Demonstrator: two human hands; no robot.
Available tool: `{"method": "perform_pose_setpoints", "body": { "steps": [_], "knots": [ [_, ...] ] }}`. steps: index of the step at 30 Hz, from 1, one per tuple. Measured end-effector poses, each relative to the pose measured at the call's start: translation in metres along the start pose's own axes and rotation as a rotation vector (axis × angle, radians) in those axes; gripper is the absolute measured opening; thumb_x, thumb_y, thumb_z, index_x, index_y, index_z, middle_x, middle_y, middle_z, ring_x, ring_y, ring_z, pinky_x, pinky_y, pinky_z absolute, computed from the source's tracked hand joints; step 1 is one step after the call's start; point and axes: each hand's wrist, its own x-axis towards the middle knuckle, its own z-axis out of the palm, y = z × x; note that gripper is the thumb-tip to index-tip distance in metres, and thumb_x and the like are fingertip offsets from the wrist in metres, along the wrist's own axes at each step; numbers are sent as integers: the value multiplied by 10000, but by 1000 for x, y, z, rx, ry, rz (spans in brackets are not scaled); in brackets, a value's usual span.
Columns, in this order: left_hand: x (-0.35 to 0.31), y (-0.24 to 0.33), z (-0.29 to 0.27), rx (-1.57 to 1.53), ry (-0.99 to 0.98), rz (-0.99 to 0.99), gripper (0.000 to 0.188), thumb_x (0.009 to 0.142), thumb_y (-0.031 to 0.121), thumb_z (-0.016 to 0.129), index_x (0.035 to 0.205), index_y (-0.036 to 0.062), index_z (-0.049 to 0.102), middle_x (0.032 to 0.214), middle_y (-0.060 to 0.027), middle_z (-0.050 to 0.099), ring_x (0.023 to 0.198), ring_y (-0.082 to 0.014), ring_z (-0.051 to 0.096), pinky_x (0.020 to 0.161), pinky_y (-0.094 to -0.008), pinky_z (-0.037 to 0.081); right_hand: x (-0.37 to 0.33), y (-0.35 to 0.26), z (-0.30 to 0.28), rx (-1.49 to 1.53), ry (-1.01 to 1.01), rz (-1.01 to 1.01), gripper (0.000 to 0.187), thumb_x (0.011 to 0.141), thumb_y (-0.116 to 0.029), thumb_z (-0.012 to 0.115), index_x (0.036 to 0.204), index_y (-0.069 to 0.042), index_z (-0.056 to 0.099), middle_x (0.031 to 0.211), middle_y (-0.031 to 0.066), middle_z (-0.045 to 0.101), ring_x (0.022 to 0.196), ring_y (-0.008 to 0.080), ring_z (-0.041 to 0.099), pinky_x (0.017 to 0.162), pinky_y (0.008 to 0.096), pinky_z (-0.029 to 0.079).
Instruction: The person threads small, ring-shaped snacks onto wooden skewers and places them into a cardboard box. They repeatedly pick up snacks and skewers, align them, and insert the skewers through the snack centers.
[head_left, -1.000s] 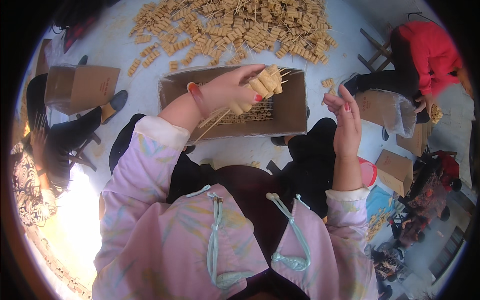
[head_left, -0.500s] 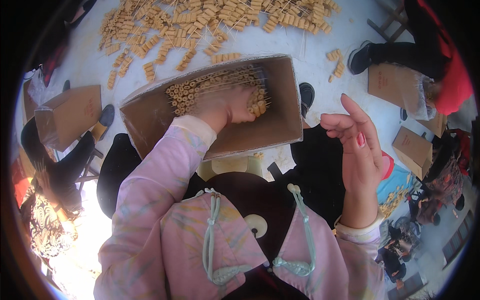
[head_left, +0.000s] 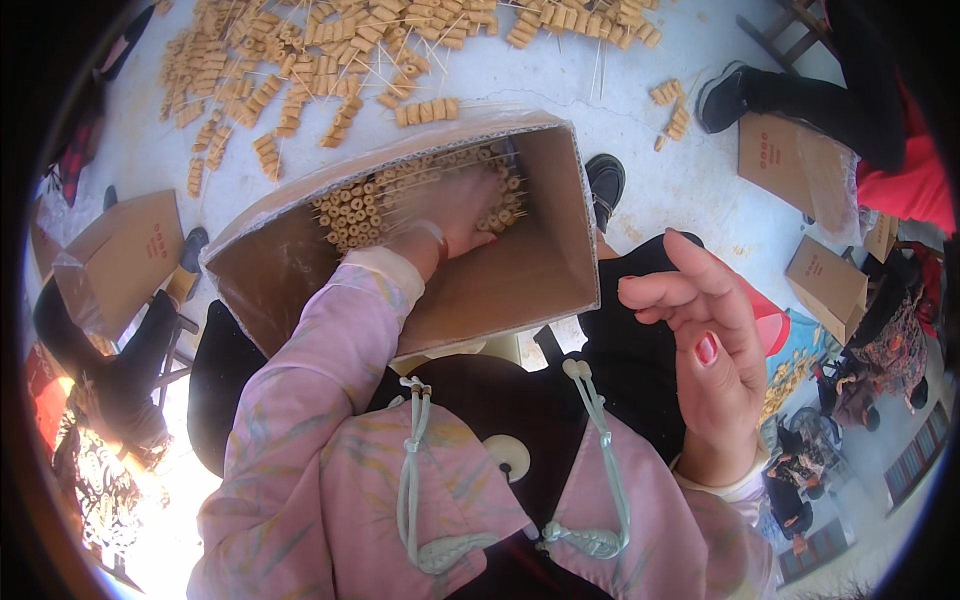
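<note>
The left hand is inside the box, at the skewers (blurred, so I cannot tell its grip); the right hand hovers, fingers apart.

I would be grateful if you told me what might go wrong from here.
The left hand could be pricked by the thin stick ends near it in the cardboard box. The few tan pieces on the floor near a co-worker's shoe might get stepped on.
</note>
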Motion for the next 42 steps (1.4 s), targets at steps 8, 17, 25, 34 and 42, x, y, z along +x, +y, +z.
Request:
{"method": "perform_pose_setpoints", "body": {
  "steps": [8, 17, 25, 34, 42],
  "knots": [
    [0, -10, -16, 28, -90, 73, 945, 735, 275, 805, 1524, 156, 300, 1552, -184, 269, 1400, -398, 328, 1146, -512, 293, 2, -1, 2, 42, -32, 34, 644, 984, -264, 541, 1495, 48, 304, 1328, 168, 576, 1206, 182, 524, 1009, 313, 364],
    [1, 12, -14, 18, 40, 40, 885, 733, 236, 795, 1495, 149, 353, 1523, -177, 303, 1408, -387, 301, 1160, -497, 269, 4, -3, 4, 27, -82, 55, 640, 985, -246, 544, 1500, 42, 298, 1324, 165, 575, 1205, 177, 521, 1016, 315, 354],
    [-36, -14, -25, 18, 232, 180, 286, 801, 165, 698, 1064, 80, 628, 1005, -128, 598, 974, -340, 606, 877, -451, 496, 2, -7, 5, 31, -93, 56, 658, 986, -275, 553, 1502, 39, 293, 1320, 160, 574, 1210, 178, 517, 1021, 318, 349],
    [-26, -14, 11, 120, 214, 109, 138, 822, 122, 637, 945, 68, 609, 899, -131, 613, 832, -334, 651, 717, -424, 541, -2, -10, 8, 39, -98, 69, 671, 984, -300, 564, 1501, 35, 298, 1320, 154, 575, 1211, 179, 516, 1025, 321, 343],
    [-30, -14, 15, 99, 307, 175, 137, 853, 102, 601, 987, 79, 621, 928, -126, 604, 776, -325, 657, 674, -425, 546, 0, -9, 7, 40, -95, 83, 661, 982, -285, 561, 1500, 34, 301, 1321, 154, 574, 1211, 179, 518, 1021, 317, 348]
  ]
}}
